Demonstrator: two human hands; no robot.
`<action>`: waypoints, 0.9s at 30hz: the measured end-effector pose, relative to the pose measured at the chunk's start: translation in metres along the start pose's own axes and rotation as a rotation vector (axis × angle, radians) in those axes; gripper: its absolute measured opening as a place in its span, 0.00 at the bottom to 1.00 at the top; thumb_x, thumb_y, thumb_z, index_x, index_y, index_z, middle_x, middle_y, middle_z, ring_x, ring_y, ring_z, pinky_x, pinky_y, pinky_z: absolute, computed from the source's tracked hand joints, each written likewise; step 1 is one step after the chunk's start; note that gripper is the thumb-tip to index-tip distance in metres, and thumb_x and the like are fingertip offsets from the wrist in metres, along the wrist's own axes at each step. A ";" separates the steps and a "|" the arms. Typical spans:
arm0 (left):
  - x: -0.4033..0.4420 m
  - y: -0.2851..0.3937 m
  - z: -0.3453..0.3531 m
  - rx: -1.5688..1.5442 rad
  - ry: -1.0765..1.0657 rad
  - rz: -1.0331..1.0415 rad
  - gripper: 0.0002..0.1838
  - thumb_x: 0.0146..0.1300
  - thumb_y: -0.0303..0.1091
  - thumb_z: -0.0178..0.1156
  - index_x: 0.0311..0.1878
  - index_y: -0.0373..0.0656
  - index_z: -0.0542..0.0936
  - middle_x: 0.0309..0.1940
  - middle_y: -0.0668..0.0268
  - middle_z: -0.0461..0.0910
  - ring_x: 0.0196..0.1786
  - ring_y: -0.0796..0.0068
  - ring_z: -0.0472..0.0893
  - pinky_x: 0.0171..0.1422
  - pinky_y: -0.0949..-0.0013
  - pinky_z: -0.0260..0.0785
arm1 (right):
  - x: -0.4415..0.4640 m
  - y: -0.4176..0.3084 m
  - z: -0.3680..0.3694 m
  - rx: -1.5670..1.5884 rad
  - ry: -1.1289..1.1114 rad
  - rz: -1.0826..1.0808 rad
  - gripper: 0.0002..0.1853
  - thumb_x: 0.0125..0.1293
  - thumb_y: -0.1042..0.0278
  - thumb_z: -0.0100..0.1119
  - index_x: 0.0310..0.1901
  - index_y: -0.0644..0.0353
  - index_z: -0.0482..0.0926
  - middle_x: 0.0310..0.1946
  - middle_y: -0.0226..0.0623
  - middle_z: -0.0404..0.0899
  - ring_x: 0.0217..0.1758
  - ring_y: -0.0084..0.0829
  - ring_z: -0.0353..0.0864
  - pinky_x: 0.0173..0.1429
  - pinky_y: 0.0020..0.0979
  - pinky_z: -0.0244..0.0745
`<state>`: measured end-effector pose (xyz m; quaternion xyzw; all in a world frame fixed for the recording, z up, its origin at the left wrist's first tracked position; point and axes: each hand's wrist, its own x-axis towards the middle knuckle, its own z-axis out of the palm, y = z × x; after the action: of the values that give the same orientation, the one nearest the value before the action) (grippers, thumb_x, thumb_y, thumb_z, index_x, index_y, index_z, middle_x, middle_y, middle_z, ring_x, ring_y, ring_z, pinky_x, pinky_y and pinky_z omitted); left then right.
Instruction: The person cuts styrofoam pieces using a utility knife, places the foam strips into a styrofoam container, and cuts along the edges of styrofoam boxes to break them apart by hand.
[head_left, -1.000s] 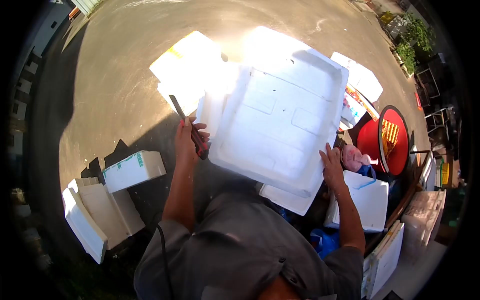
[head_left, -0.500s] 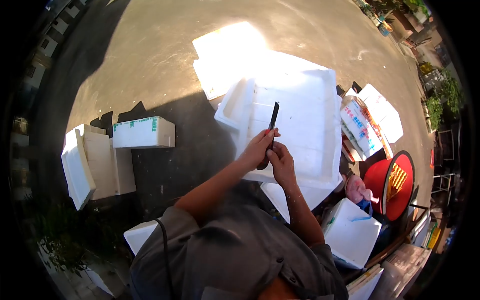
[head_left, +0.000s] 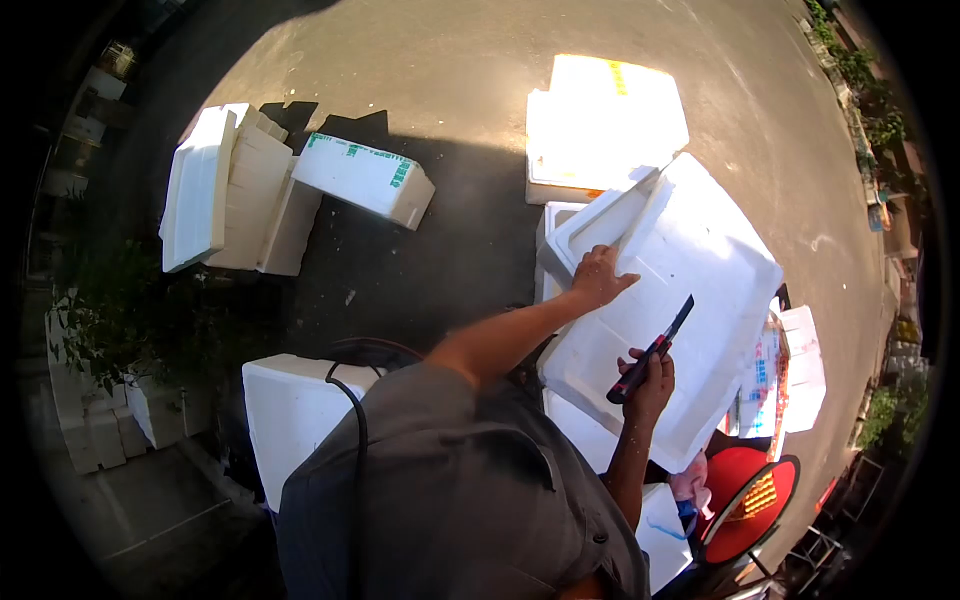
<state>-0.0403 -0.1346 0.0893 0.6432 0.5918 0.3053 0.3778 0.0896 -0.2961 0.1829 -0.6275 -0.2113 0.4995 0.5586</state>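
A utility knife [head_left: 650,358] with a dark blade and red-and-black handle is in my right hand [head_left: 652,385], fingers wrapped round the handle, blade extended up and to the right. Beneath it lies a large white foam lid [head_left: 690,260], tilted over other white foam pieces. My left hand [head_left: 603,279] rests near the lid's upper left edge, thumb spread from the fingers, holding nothing that I can make out. Just left of that hand shows the rim of another white foam piece [head_left: 580,238].
White foam boxes [head_left: 365,172] stand at the upper left, and a sunlit one [head_left: 610,125] lies beyond the lid. A red round container [head_left: 745,500] is at the lower right. Another white box [head_left: 290,410] sits at my left side.
The utility knife has passed from my left hand to my right. My left hand has moved to the lid's upper left edge. The view has swung left, shifting the surroundings rightward.
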 end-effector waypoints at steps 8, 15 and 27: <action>0.015 -0.019 0.003 0.089 -0.170 -0.137 0.36 0.58 0.43 0.65 0.69 0.39 0.70 0.56 0.44 0.74 0.59 0.44 0.76 0.63 0.51 0.72 | 0.057 0.000 0.019 -0.111 0.033 0.124 0.12 0.78 0.61 0.48 0.53 0.57 0.73 0.26 0.32 0.75 0.21 0.26 0.76 0.39 0.35 0.83; 0.028 -0.067 -0.022 0.051 -0.026 -0.071 0.29 0.68 0.45 0.59 0.66 0.36 0.72 0.47 0.43 0.76 0.50 0.43 0.78 0.55 0.48 0.72 | 0.166 0.010 0.076 -0.548 -0.079 0.087 0.13 0.74 0.63 0.50 0.47 0.66 0.72 0.26 0.38 0.79 0.21 0.28 0.80 0.28 0.31 0.76; 0.037 -0.042 -0.038 0.120 -0.193 -0.208 0.26 0.76 0.44 0.49 0.73 0.46 0.68 0.52 0.44 0.74 0.54 0.45 0.78 0.61 0.54 0.71 | 0.331 0.035 0.137 -1.054 -0.049 -0.150 0.19 0.73 0.56 0.48 0.46 0.68 0.72 0.26 0.54 0.82 0.28 0.51 0.85 0.37 0.47 0.80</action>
<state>-0.0904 -0.0921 0.0715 0.6262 0.6335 0.1650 0.4235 0.0973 0.0331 0.0386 -0.7944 -0.4909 0.2987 0.1969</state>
